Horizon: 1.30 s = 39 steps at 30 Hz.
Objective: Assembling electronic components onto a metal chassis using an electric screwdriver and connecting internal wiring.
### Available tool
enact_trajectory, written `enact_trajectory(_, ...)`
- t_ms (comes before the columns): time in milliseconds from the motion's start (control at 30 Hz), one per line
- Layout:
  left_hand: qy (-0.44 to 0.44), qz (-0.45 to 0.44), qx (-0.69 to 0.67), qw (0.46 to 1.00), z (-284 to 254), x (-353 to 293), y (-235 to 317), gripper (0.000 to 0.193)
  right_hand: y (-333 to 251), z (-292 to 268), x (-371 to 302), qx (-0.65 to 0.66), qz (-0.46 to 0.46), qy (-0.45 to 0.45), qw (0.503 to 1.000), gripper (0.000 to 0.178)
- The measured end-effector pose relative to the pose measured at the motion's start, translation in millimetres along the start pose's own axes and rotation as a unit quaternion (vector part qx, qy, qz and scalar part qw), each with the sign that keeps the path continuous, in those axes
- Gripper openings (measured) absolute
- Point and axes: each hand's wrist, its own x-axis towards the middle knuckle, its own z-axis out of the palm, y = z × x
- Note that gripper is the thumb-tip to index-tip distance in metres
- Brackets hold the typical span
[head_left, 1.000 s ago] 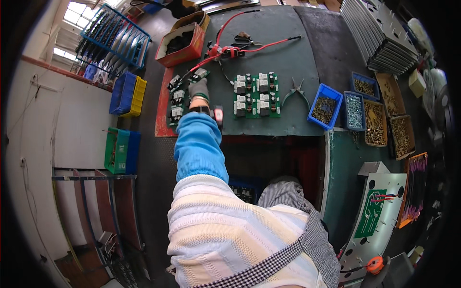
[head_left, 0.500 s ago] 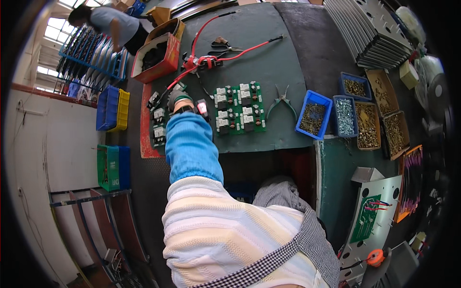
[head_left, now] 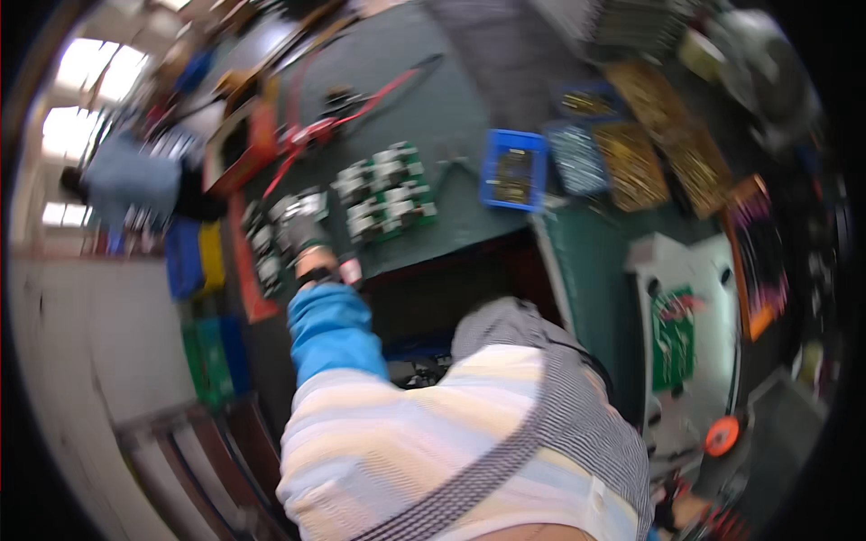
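My left hand (head_left: pixel 307 238), in a grey glove below a blue sleeve, reaches to the left part of the green-topped bench. White and dark parts of a circuit board (head_left: pixel 296 207) show right at its fingertips. Blur hides whether the fingers grip that board. Beside it on the right lies a block of green circuit boards (head_left: pixel 386 191) with white and black components. More boards (head_left: pixel 264 243) stand in a row along the left edge. At the lower right, a blurred skin-coloured shape beside something dark appears to be my right hand (head_left: pixel 687 510). Its fingers cannot be made out.
Red cables (head_left: pixel 311 133) and pliers (head_left: pixel 451 164) lie farther back. A blue bin (head_left: pixel 514 169) and several hardware trays (head_left: pixel 629 167) stand to the right. A metal panel (head_left: pixel 713 352) carries a green board; an orange reel (head_left: pixel 722 436) sits below. A person (head_left: pixel 135 176) is at far left.
The view has swung right and blurred, so the bench sits farther left. A likely right hand now shows at lower right. My left hand stays by the left boards.
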Motion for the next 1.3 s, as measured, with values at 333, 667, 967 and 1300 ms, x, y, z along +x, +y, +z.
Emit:
enact_trajectory(333,-0.077,0.482,-0.644,0.589,-192,-155,175,0.048,-12,45,-101,-0.268,-0.504,0.098,0.815,0.060)
enact_trajectory(667,-0.240,0.909,-0.064,0.334,-289,-452,444,0.033,-31,11,-207,-0.077,-0.603,0.164,0.777,0.038)
enact_trajectory(967,-0.210,0.898,0.240,0.304,-214,-577,514,0.035,-25,64,-169,-0.156,-0.620,0.231,0.734,0.064)
enact_trajectory(1300,-0.021,0.967,-0.106,0.229,-204,-539,493,0.027,-27,78,-94,-0.052,-0.542,0.141,0.827,0.064)
